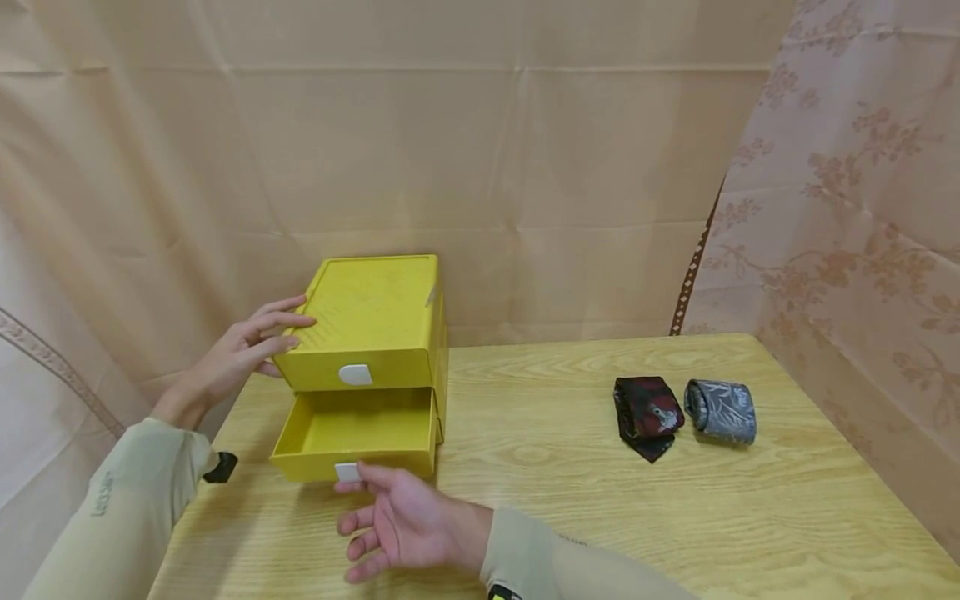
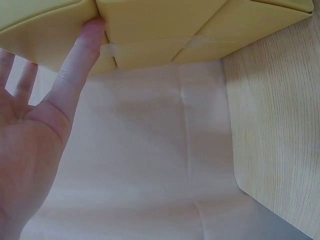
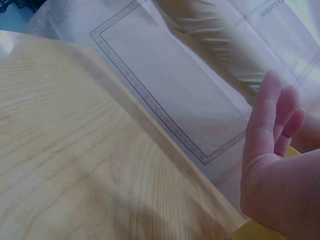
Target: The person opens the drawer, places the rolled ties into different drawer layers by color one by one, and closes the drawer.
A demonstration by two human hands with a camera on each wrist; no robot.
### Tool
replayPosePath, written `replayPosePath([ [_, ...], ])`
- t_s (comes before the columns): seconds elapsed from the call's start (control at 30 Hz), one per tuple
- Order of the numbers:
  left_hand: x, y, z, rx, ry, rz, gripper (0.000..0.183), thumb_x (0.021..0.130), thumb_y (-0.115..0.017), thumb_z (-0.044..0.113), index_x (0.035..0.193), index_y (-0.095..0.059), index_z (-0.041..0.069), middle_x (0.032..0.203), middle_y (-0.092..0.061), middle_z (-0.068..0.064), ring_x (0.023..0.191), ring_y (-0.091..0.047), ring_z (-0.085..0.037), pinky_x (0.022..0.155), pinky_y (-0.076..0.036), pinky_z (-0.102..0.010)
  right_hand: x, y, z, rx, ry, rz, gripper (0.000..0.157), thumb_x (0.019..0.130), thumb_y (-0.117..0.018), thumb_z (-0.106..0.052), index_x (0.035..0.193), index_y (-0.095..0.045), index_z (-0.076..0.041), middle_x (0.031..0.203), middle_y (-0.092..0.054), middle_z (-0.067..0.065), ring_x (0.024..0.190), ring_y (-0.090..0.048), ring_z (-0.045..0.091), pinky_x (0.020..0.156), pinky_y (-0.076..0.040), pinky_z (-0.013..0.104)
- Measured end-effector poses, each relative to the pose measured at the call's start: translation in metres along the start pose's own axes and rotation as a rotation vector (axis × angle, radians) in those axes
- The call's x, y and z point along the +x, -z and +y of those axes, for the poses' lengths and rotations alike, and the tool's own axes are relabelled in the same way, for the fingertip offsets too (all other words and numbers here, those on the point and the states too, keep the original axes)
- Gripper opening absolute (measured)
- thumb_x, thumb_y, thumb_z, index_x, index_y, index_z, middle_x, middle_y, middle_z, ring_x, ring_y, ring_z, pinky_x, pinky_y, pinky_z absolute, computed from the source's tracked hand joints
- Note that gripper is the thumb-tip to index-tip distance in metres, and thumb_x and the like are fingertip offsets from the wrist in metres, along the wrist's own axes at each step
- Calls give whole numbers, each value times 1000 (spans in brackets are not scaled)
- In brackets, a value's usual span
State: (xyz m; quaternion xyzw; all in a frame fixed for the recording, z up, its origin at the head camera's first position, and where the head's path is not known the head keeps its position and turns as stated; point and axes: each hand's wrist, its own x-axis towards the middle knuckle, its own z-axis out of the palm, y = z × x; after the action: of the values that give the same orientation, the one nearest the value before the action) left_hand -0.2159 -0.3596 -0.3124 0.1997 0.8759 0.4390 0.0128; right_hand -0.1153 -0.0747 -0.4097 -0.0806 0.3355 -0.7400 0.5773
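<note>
Drawer unit (image 1: pixel 371 300), yellow, white-handled, lower drawer (image 1: pixel 360 429) out

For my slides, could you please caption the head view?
Left hand on yellow cabinet, right hand at open drawer, rolled ties nearby.

- left sleeve (image 1: pixel 142 479): small dark print down the forearm, looks like "Let's Sli…" to me, last letters too blurry
- right sleeve (image 1: pixel 577 560): tiny print there too, can't make it out
- pale cloth (image 3: pixel 282 37) up by the right wrist cam: "Garden", start cut off, plus a smaller line that's unreadable, sorry lol
</note>
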Motion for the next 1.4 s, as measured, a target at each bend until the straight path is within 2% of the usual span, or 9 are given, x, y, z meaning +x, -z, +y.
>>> replayPosePath([
  [0.33, 0, 0, 1, 2, 4, 2, 34, 100, -49, 18, 133, -54, 13, 154, -23, 3, 123, -38, -15, 68, -53, -39, -7, -3, 9, -10, -14, -3, 52, 97, -40, -53, 137, -36, -21, 82, -55, -2, 64, -56, 11, 67, -53, 36],
  [0.67, -1, 0, 2, 34, 18, 4, 35, 100, -49, 21, 134, -54, 16, 154, -23, 5, 120, -41, -9, 68, -53, -35, -11, 0, 12, -14, -26, -43, 51, 97, -39, -53, 138, -35, -23, 82, -57, -4, 63, -58, 10, 68, -53, 35],
  [0.9, 0, 0, 2, 19, 39, 0, 35, 100, -49, 22, 134, -54, 16, 154, -22, 7, 122, -37, -13, 70, -53, -37, -10, 2, 11, -22, -31, -66, 51, 98, -39, -53, 138, -35, -22, 84, -58, -4, 65, -58, 10, 69, -54, 35],
  [1.0, 0, 0, 1, 20, 26, 0, 35, 100, -49, 21, 134, -54, 15, 154, -22, 6, 122, -38, -14, 69, -53, -36, -11, 4, 11, -55, -39, -79, 51, 98, -38, -53, 138, -36, -21, 85, -59, -3, 67, -58, 11, 67, -53, 33],
  [1.1, 0, -1, 1, 37, 16, -2, 35, 100, -49, 21, 134, -53, 16, 154, -22, 6, 121, -40, -15, 69, -53, -35, -15, 8, 9, -117, -69, -118, 50, 98, -39, -50, 138, -38, -20, 87, -59, -1, 70, -60, 12, 64, -52, 30],
  [1.17, 0, -1, 2, 45, 13, -2, 35, 100, -49, 21, 134, -53, 16, 154, -22, 6, 120, -40, -15, 69, -52, -35, -20, 12, 6, -197, -106, -154, 48, 99, -39, -47, 138, -41, -19, 88, -61, 0, 71, -61, 13, 61, -51, 28],
  [1.3, 0, -1, 3, 50, 20, 1, 35, 100, -49, 22, 134, -54, 16, 154, -22, 6, 120, -40, -14, 69, -53, -35, -35, 21, -5, -469, -169, -229, 42, 102, -37, -37, 137, -48, -15, 90, -66, 0, 75, -63, 11, 57, -52, 26],
  [1.4, 0, 0, 4, 46, 25, -2, 35, 100, -49, 21, 134, -54, 15, 154, -21, 6, 121, -38, -13, 69, -53, -37, -50, 28, -18, -668, -181, -272, 39, 105, -34, -30, 135, -51, -12, 96, -67, 1, 81, -65, 13, 63, -55, 31],
])
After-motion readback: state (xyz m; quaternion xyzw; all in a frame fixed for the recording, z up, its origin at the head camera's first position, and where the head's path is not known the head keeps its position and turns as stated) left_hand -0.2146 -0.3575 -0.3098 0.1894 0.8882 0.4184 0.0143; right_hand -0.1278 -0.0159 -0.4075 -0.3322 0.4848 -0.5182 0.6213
